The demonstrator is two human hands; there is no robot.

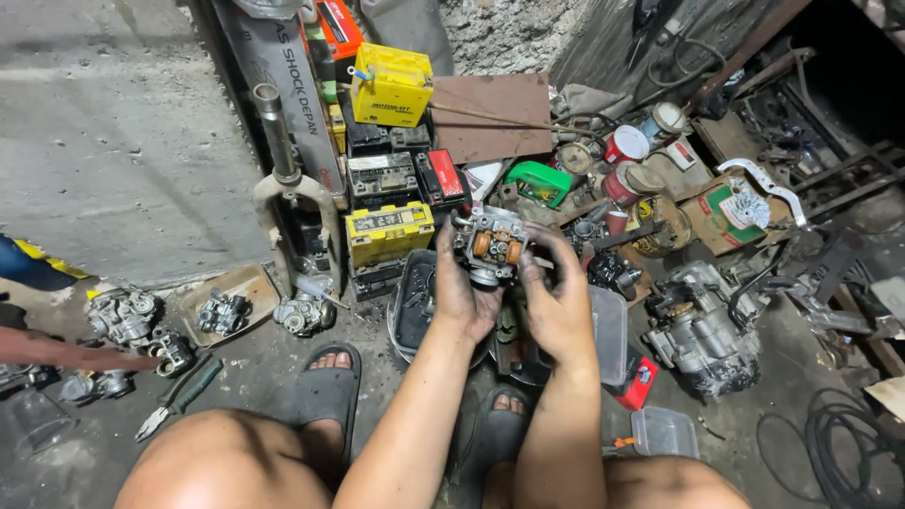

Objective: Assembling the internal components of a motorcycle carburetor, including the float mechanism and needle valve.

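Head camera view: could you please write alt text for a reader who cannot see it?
Both hands, left hand and right hand, hold up a carburetor over a cluttered workshop floor, with yellow batteries stacked behind and pliers lying beside the person's sandaled foot.

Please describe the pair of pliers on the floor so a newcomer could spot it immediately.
Start from the grey concrete wall on the left and drop to the dirty workshop floor below it. Beside the black rubber sandal lies the pair of dark-green-handled metal pliers. It is long and slim, unlike the chunky grey metal carburettors nearby.
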